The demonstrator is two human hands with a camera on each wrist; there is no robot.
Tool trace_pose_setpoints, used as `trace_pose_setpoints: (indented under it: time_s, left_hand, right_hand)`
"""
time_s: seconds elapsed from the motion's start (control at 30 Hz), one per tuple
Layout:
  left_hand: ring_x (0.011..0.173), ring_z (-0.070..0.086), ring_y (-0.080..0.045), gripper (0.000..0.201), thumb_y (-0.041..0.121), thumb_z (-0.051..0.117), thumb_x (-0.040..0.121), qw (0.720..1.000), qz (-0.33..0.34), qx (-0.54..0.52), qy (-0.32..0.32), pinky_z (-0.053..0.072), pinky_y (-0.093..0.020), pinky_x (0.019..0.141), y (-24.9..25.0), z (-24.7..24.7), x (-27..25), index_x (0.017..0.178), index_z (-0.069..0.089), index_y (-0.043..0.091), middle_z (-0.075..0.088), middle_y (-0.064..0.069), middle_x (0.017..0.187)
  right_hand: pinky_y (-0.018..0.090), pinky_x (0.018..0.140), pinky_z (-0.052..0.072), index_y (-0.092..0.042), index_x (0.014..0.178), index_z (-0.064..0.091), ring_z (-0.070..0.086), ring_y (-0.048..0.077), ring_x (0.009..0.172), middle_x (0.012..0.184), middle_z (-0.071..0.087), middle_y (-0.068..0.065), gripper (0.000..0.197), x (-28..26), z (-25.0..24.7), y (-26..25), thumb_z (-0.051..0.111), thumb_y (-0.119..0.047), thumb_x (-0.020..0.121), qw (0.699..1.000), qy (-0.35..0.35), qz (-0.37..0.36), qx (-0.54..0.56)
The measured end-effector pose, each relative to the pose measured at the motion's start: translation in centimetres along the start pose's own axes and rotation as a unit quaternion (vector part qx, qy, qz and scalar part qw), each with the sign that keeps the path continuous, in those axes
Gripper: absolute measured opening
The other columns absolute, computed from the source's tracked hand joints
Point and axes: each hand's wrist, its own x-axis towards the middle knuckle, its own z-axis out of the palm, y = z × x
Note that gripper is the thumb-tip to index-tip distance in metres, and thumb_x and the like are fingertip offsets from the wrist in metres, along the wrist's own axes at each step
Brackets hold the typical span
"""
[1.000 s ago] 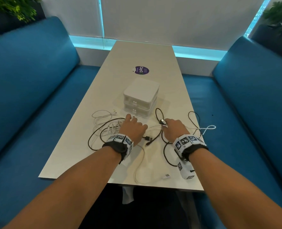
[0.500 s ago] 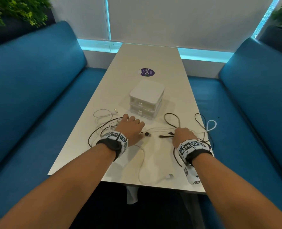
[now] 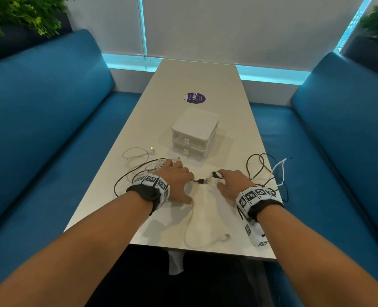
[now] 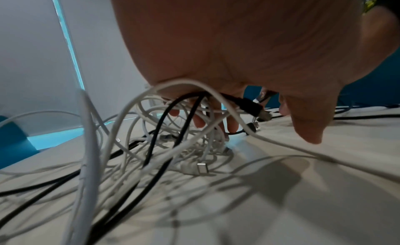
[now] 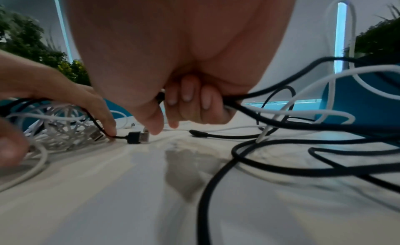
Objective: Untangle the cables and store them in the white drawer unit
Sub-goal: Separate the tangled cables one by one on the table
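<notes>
While amid cables (image 3: 149, 168), two hands (image 3: 177, 180) (image 3: 232, 185); one drawer unit (image 3: 194, 127).

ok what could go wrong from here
The right hand grips the black cable, looped with a white cable over the table edge; pulling may tighten them. The left hand only presses the tangle, which could drag along. The white plug near the front edge might slip off.

The drawer unit (image 3: 194, 131) stands on the table (image 3: 205, 74) beyond both hands. A cable tangle (image 3: 148, 168) lies under and left of the left hand (image 3: 175, 182); other cables (image 5: 281, 123) lie right of the right hand (image 3: 232, 183).
</notes>
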Motion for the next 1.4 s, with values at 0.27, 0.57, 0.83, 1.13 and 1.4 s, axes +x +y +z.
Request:
trace_pose_setpoints:
  time_s: [0.27,0.57,0.83,1.13,1.4]
  left_hand:
    - [0.115,0.054,-0.024,0.033,0.041,0.042,0.1,0.963,-0.114,-0.16,0.186,0.034,-0.044,0.102,-1.3,-3.3,1.3,0.122,0.058,0.021,0.057,-0.001,0.13]
    - [0.108,0.06,-0.032,0.03,0.025,0.039,0.101,0.952,-0.255,-0.17,0.003,0.046,-0.038,0.084,-4.9,-1.1,1.9,0.117,0.06,0.009,0.062,-0.013,0.122]
    - [0.115,0.051,-0.039,0.028,0.022,0.048,0.097,0.942,-0.296,-0.159,0.012,0.044,-0.047,0.094,-4.5,0.6,2.6,0.121,0.047,0.008,0.045,-0.016,0.129]
    - [0.105,0.056,-0.034,0.026,0.012,0.054,0.091,0.938,-0.29,-0.184,0.053,0.046,-0.04,0.087,-5.2,1.2,2.6,0.116,0.055,0.016,0.06,-0.012,0.113]
    - [0.107,0.056,-0.032,0.027,0.016,0.054,0.092,0.94,-0.285,-0.169,0.082,0.046,-0.041,0.092,-5.3,1.0,2.1,0.116,0.057,0.03,0.056,-0.008,0.113]
  right_hand:
    - [0.032,0.064,0.039,-0.006,0.109,0.052,0.054,0.029,0.078,0.101,0.06,0.017,0.026,1.4,-0.2,-1.6,0.035,-0.023,0.102,0.999,0.007,0.021,0.039]
    - [0.04,0.085,0.051,-0.012,0.112,0.053,0.062,0.034,0.096,0.107,0.063,0.014,0.021,3.5,0.8,-2.4,0.036,-0.018,0.101,0.995,-0.045,0.041,0.083]
    - [0.042,0.087,0.052,-0.011,0.109,0.054,0.062,0.033,0.094,0.105,0.065,0.013,0.023,3.6,1.5,-2.6,0.036,-0.023,0.1,0.995,-0.049,0.042,0.079]
    - [0.044,0.091,0.051,-0.011,0.111,0.055,0.062,0.033,0.099,0.11,0.065,0.013,0.027,3.6,1.7,-1.9,0.035,-0.027,0.102,0.994,-0.056,0.033,0.085]
    - [0.035,0.068,0.043,-0.017,0.095,0.05,0.059,0.029,0.087,0.096,0.062,0.009,0.021,3.0,1.5,-2.1,0.04,-0.034,0.101,0.995,-0.047,0.004,0.087]
